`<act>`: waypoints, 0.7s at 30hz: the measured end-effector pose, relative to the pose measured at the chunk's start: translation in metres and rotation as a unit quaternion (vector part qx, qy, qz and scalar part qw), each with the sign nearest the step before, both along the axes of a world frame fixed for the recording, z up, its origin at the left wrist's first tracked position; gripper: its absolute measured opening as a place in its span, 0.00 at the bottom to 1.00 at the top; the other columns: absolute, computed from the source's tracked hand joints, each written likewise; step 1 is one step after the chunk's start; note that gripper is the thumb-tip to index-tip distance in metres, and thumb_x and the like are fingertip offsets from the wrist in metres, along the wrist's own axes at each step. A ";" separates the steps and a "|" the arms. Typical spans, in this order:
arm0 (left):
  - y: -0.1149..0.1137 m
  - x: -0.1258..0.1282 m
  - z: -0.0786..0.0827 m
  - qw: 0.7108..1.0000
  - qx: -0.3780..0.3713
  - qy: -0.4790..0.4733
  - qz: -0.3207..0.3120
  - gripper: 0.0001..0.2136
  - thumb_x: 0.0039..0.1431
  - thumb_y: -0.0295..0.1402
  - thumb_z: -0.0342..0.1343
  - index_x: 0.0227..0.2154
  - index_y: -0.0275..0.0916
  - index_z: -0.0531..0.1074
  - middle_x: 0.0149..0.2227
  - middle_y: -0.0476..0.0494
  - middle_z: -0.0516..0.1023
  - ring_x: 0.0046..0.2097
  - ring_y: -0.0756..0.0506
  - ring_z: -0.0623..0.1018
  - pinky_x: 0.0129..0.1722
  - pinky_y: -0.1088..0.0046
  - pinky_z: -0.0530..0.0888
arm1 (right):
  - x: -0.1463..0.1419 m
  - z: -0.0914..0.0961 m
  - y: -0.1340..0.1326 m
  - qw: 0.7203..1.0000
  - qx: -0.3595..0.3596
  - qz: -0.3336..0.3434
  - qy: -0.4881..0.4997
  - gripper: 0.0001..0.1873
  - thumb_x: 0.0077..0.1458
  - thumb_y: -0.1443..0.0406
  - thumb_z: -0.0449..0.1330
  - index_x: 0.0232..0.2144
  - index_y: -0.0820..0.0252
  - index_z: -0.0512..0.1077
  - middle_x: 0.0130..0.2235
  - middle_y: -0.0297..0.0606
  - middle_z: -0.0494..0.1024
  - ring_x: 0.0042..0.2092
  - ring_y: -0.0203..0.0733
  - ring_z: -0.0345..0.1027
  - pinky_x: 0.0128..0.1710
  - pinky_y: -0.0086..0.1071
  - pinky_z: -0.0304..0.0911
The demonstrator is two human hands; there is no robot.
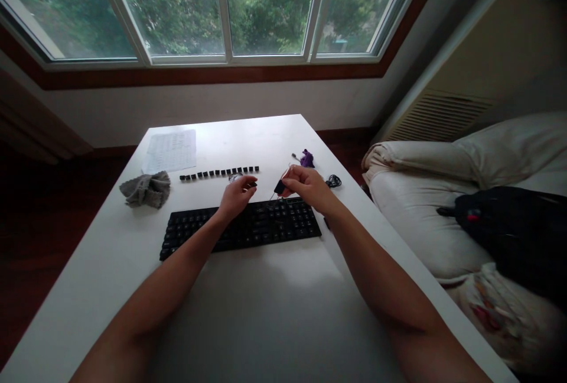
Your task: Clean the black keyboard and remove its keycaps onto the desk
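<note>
A black keyboard [261,226] lies across the white table beneath both hands. My left hand [238,195] is over its back edge, thumb and fingertips closed on a small black keycap [253,184]. My right hand [305,185] pinches a wire keycap puller [279,187] by its black part, the thin wires pointing down at the keyboard's top rows. Behind the keyboard runs a line of several loose black keycaps [217,172]. Something small and clear [234,177] shows partly behind my left hand; its kind is hidden.
A crumpled grey cloth [146,189] and printed paper sheets [170,149] lie on the table's left side. A purple item [306,158] and a coiled black cable [333,181] are at the right. A pale sofa [425,211] with a black bag [509,229] stands beyond the table's right edge.
</note>
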State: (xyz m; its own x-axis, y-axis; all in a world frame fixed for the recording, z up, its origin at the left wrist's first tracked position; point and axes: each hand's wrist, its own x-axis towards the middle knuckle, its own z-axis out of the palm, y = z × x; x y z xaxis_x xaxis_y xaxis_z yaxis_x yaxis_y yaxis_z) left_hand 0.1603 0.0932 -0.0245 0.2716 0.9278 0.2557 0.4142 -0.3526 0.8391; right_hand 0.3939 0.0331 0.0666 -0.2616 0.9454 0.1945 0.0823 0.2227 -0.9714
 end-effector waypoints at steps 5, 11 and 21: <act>0.043 0.023 -0.002 0.990 0.093 0.105 0.030 0.12 0.61 0.34 0.57 0.47 0.43 0.78 0.41 0.44 0.81 0.42 0.44 0.78 0.49 0.63 0.74 | -0.009 -0.002 -0.005 1.000 -0.001 0.021 0.003 0.08 0.58 0.61 0.61 0.34 0.61 0.71 0.30 0.35 0.78 0.30 0.38 0.75 0.32 0.31 0.71; 0.095 0.055 -0.011 0.952 0.142 0.270 0.016 0.10 0.59 0.31 0.59 0.42 0.43 0.81 0.49 0.41 0.79 0.55 0.37 0.70 0.57 0.57 0.67 | -0.030 -0.009 -0.024 0.973 0.032 0.193 -0.124 0.04 0.59 0.65 0.59 0.34 0.60 0.72 0.30 0.32 0.76 0.32 0.35 0.69 0.34 0.29 0.64; 0.122 0.065 -0.029 0.940 0.118 0.320 0.027 0.12 0.59 0.33 0.58 0.44 0.46 0.81 0.51 0.40 0.77 0.57 0.35 0.67 0.55 0.57 0.68 | -0.024 0.000 -0.027 0.946 0.089 0.238 -0.201 0.02 0.59 0.68 0.59 0.35 0.60 0.73 0.32 0.32 0.76 0.32 0.33 0.66 0.34 0.27 0.60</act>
